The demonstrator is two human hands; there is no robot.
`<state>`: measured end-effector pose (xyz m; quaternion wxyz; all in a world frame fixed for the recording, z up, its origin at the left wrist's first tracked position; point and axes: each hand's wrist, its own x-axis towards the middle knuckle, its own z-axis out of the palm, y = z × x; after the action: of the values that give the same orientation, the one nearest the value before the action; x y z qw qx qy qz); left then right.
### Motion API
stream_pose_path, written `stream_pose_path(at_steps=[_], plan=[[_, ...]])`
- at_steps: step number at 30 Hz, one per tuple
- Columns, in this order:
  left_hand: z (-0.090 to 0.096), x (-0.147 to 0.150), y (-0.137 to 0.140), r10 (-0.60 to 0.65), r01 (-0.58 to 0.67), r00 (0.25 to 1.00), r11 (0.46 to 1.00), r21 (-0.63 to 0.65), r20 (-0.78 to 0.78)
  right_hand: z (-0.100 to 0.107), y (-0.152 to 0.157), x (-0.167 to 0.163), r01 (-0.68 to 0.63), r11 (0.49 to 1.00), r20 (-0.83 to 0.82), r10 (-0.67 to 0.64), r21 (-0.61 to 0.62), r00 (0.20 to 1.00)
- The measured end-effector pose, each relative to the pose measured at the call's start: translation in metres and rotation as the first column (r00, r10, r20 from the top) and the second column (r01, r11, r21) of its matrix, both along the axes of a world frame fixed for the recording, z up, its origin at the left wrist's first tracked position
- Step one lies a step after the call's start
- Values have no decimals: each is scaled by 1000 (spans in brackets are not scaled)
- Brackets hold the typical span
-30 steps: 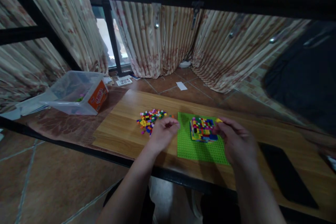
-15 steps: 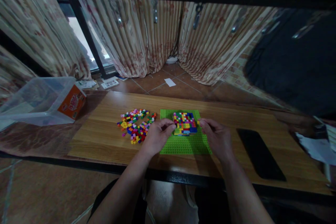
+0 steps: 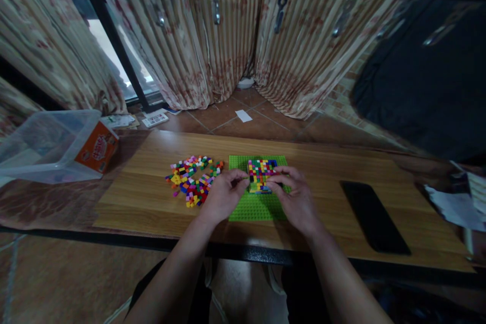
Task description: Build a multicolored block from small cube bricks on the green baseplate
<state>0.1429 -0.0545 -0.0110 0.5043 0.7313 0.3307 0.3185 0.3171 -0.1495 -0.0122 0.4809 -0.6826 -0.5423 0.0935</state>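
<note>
A block of many-coloured toy bricks (image 3: 260, 173) stands on a green studded baseplate (image 3: 256, 207). My left hand (image 3: 224, 195) is at the block's left side, thumb and forefinger pinched together; whatever lies between those fingertips is too small to make out. Over the block's right part is my right hand (image 3: 298, 200), its thumb and fingers closed around a small brick that the fingers largely hide. It covers the block's right side. Left of the baseplate, close to my left hand, lies a loose pile of small coloured bricks (image 3: 193, 172).
A black flat slab (image 3: 374, 216) lies on the wooden board (image 3: 132, 187) to the right. At the far left stands a clear plastic bin (image 3: 49, 147) with an orange label. Papers (image 3: 453, 207) lie at the right edge. Metal clips hang from the bar above.
My right hand has moved left, from beside the block to over its right part; a small yellow brick showed at its fingertips before. My left hand stays at the left side. The view has shifted slightly.
</note>
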Motion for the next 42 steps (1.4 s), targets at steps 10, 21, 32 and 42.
stream_pose_path(at_steps=[10, 21, 32, 42], plan=[[2, 0, -3, 0, 0, 1000, 1000, 16, -20, 0, 1, 0, 77, 997, -50, -78, -15, 996], [10, -2, -9, -12, 14, 997, 999, 35, -78, -6, 7, -8, 179, 982, -238, -189, -60, 953], [12, 8, -17, -40, 43, 999, 984, 174, -25, -6, 12, -9, 217, 973, -281, -230, -76, 932], [9, 20, -23, 9, 12, 996, 972, 233, -89, 0, 9, 3, 253, 967, -672, -209, -34, 711]])
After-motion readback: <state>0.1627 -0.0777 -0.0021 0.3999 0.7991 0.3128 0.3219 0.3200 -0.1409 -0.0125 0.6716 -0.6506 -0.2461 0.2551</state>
